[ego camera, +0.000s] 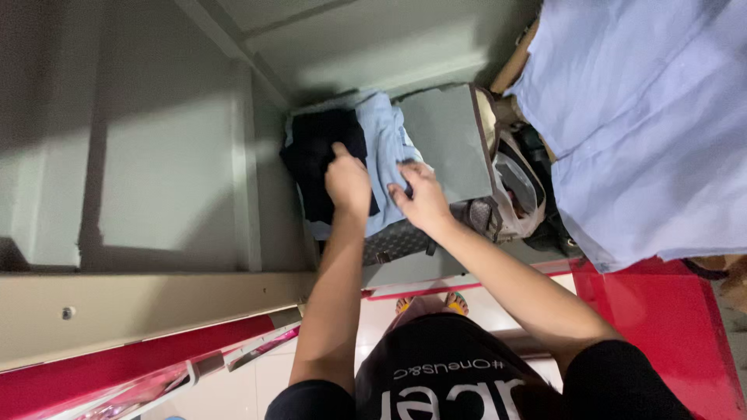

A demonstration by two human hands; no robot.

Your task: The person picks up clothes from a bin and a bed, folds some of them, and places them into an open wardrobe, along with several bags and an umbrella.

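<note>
Inside, left grip [347, 183] pressing dark garment [320, 155], right grip [424, 196] pinching blue cloth [387, 148], locker wall [268, 179] close.

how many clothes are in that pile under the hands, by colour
Dark garment: 1, under the left hand
Light blue garment: 1, gripped by the right hand
Total: 2 in the pile. The big light blue cloth hanging at the right is not counted.
</note>
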